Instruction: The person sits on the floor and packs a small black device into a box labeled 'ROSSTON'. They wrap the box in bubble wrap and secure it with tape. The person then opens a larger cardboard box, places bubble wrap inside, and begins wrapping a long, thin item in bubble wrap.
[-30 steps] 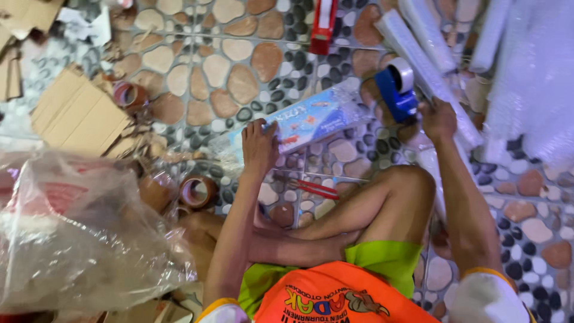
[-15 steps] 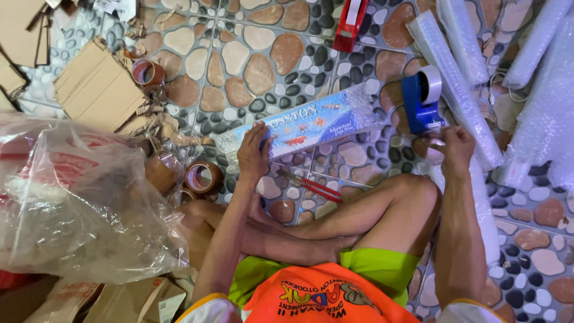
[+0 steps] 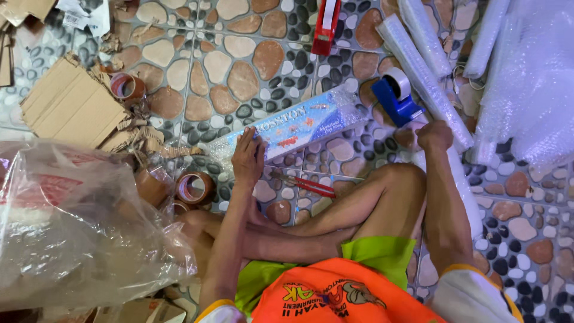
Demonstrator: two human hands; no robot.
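Right hand (image 3: 434, 135) drew dispenser (image 3: 396, 96) nearer, fingers gripping it; left hand (image 3: 249, 157) flat on package (image 3: 293, 124), long axis left-right.

Long box (image 3: 293, 125): printed card under glossy bubble wrap, crinkled sheen. Tape dispenser (image 3: 396, 98): blue hard plastic, smooth, with shiny clear tape roll. Red dispenser (image 3: 326, 25): glossy plastic. Floor (image 3: 239, 72): glazed pebble-pattern tile, smooth. Cardboard sheets (image 3: 72, 104): matt brown, torn rough edges. Plastic bag (image 3: 78, 221): thin clear film, wrinkled, glossy. Bubble-wrap rolls (image 3: 424, 78): translucent, dimpled. Shorts (image 3: 382, 254): green matt cloth.
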